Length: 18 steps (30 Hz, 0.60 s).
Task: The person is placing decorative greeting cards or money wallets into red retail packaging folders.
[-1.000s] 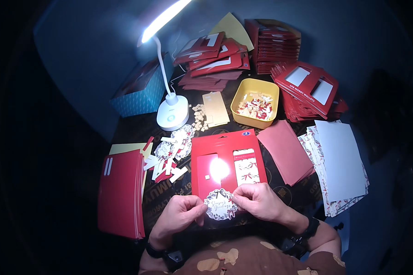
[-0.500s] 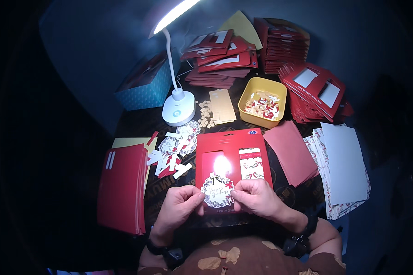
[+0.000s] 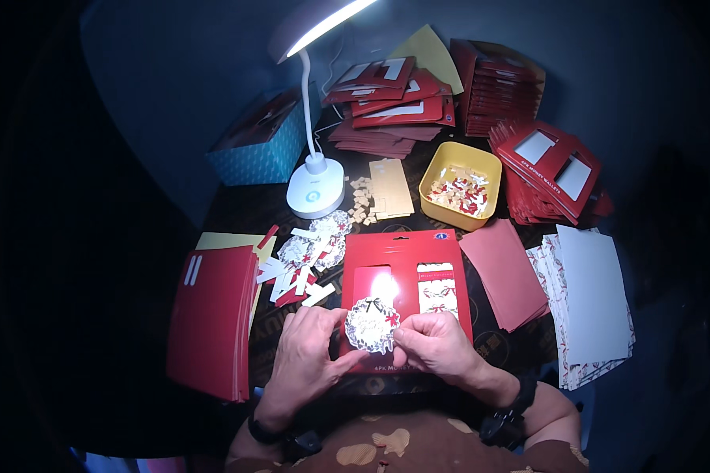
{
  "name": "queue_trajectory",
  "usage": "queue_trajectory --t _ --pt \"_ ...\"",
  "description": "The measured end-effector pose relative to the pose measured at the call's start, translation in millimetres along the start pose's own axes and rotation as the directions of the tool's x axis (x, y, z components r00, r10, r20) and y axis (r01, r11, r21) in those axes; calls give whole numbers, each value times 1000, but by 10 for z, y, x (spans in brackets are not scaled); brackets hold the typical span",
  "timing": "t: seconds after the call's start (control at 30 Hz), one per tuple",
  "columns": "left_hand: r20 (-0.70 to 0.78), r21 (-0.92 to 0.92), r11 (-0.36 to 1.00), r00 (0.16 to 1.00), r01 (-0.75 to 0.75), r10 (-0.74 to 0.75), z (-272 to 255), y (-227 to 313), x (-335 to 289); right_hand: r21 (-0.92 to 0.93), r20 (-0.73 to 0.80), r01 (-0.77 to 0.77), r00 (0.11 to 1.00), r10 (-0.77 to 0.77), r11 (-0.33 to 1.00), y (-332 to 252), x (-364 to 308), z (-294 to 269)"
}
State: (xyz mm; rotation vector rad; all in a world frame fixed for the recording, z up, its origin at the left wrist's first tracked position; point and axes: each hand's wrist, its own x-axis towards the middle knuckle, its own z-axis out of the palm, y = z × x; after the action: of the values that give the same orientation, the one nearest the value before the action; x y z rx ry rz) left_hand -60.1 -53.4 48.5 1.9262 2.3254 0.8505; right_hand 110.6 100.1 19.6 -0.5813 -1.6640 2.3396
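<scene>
My right hand [image 3: 434, 340] pinches the right edge of a round wreath-shaped paper cut-out [image 3: 371, 327], printed with leaves, a dark bow and a red flower. Beside its left edge, my left hand [image 3: 306, 347] has thumb and fingers spread apart; whether the fingertips touch the cut-out is hard to tell. Under both hands lies a red card package [image 3: 442, 355] with a hanging slot and two windows. Patterned white-and-red card [image 3: 438, 290] shows through the right window, and bright glare covers part of the left one.
More wreath cut-outs [image 3: 329, 229] and paper strips [image 3: 292, 277] lie left of the package, near red cards [image 3: 209, 323]. Behind stand a white lamp [image 3: 315, 193] and a yellow bin [image 3: 437, 206] of small pieces. Pink envelopes [image 3: 505, 276], white sheets [image 3: 592, 299] and red packages [image 3: 540, 162] are at right.
My left hand has loosened from its pinch, its thumb and fingers now apart. The cut-out remains in my right hand, slightly shifted. The whole view has moved a little.
</scene>
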Motion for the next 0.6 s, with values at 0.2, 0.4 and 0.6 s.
queue_trajectory --t 0.2,0.4,0.6 --pt "11 -30 999 1000 -24 24 -34 20 1 13 23 -2 1000 2 1000 16 3 -7" --pt "36 -38 997 997 -65 66 -24 18 19 17 11 -22 1000 22 1000 13 -26 -9" --pt "19 -29 997 998 -65 66 -13 46 26 47 13 -45 999 44 998 -33 -57 -6"
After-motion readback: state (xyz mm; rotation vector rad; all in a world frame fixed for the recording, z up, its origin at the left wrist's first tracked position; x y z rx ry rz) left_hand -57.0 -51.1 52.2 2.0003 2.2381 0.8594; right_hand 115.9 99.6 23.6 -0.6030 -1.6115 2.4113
